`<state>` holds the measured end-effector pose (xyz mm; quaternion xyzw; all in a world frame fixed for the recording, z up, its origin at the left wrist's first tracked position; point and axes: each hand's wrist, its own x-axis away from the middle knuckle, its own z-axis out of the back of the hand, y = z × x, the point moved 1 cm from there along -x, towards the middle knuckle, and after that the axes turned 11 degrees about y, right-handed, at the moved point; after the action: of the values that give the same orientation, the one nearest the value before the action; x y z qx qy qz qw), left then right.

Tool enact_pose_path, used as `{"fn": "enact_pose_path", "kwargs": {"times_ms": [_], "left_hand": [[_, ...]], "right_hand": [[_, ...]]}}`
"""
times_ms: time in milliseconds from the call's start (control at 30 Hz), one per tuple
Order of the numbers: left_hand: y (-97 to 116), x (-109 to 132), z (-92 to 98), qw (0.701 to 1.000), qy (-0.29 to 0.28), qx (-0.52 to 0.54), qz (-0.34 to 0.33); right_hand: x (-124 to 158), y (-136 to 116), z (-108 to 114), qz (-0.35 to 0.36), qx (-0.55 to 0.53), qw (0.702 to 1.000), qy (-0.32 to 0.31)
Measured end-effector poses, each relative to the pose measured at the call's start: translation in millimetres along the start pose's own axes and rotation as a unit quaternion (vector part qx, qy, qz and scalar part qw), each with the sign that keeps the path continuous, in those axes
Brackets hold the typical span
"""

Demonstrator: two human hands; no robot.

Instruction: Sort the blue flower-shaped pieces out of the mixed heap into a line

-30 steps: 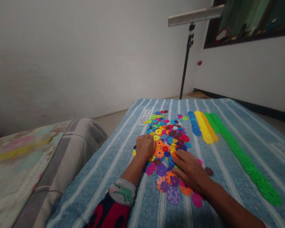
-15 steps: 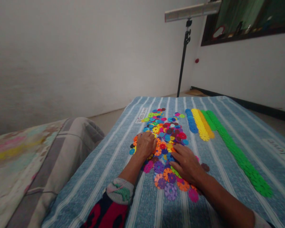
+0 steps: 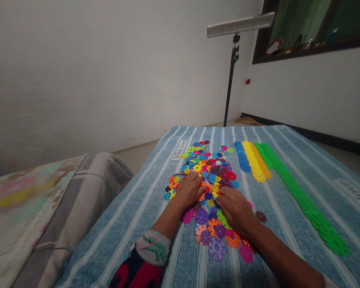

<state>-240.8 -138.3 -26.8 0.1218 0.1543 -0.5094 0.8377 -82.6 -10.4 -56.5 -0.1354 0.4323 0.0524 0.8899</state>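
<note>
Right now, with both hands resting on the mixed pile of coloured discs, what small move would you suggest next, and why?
Probably pinch one green disc beside the right hand and carry it to the long green row. Sorted rows of blue, yellow and green already lie right of the mixed pile, and the left hand lies flat on the discs, holding nothing.

Dim, even room light, soft shadows near the hands (image 3: 216,200), left bedding (image 3: 33,208) blurred, edges stretched by wide-angle distortion.
</note>
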Motion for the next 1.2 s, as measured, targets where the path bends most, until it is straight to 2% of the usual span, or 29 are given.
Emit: {"fn": "enact_pose_path", "kwargs": {"times_ms": [167, 400, 567, 700, 900, 1000, 1100, 1200], "left_hand": [[0.2, -0.6, 0.8, 1.0, -0.003, 0.002, 0.001], [-5.9, -2.6, -2.8, 1.0, 0.006, 0.017, -0.004], [-7.4, -4.8, -1.4, 1.0, 0.004, 0.017, -0.011], [-7.8, -5.9, -0.9, 1.0, 0.007, 0.021, -0.014], [-7.2, -6.7, 0.7, 0.999, 0.008, 0.03, -0.01], [-7.3, -6.7, 0.8, 1.0, 0.007, 0.029, -0.007], [-8.1, -6.2, -0.5, 1.0, 0.007, 0.027, -0.005], [-8.1, -5.2, -1.2, 1.0, 0.009, 0.026, -0.004]], "right_hand": [[-1.5, 7.0, 5.4, -0.014, 0.009, 0.998, 0.056], [-3.3, 17.6, 15.0, -0.018, 0.093, 0.993, 0.064], [-2.5, 36.0, 22.7, -0.057, 0.103, 0.991, 0.062], [1.8, 49.6, 27.3, -0.091, 0.104, 0.99, 0.019], [1.3, 63.2, 31.1, -0.133, 0.099, 0.981, -0.096], [-14.9, 81.5, 38.8, -0.179, 0.145, 0.964, -0.133], [-37.5, 104.9, 46.1, -0.225, 0.227, 0.928, -0.191], [-54.3, 122.6, 47.4, -0.235, 0.253, 0.912, -0.221]]}}
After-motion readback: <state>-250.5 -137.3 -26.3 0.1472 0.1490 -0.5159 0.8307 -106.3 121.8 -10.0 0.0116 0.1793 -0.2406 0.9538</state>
